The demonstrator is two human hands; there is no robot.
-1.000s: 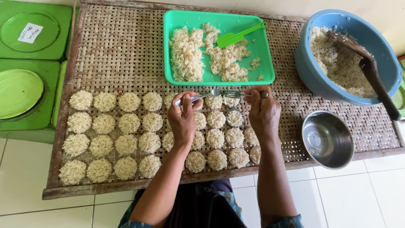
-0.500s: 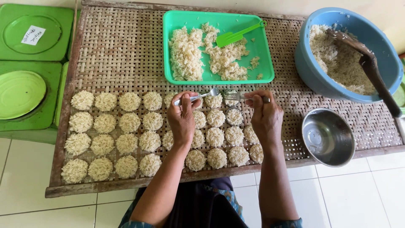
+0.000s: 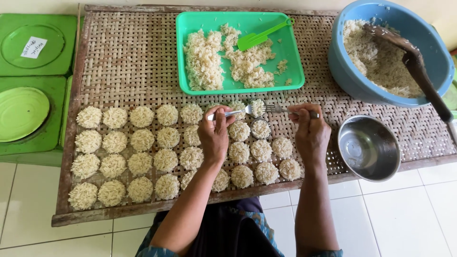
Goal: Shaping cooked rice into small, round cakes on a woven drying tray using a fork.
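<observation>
A: Floor [image 3: 404,214]: white glazed tiles, thin grey grout lines, square grid. Visible along the lower edge and at bottom left.

B: Wall?

A: A pale cream strip [image 3: 143,4] at the top edge, plain. Too little showing to tell wall from floor.

B: Furniture?

A: Two green plastic lids [image 3: 35,76] at left, one behind the other, each with a round moulded recess.

B: Light?

A: Even and diffuse, soft shadows only. No window or lamp in view.

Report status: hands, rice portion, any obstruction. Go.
Left hand grips spoon; right hand grips fork. Tips meet at rice mound on woven tray. Nothing obstructing.
</observation>
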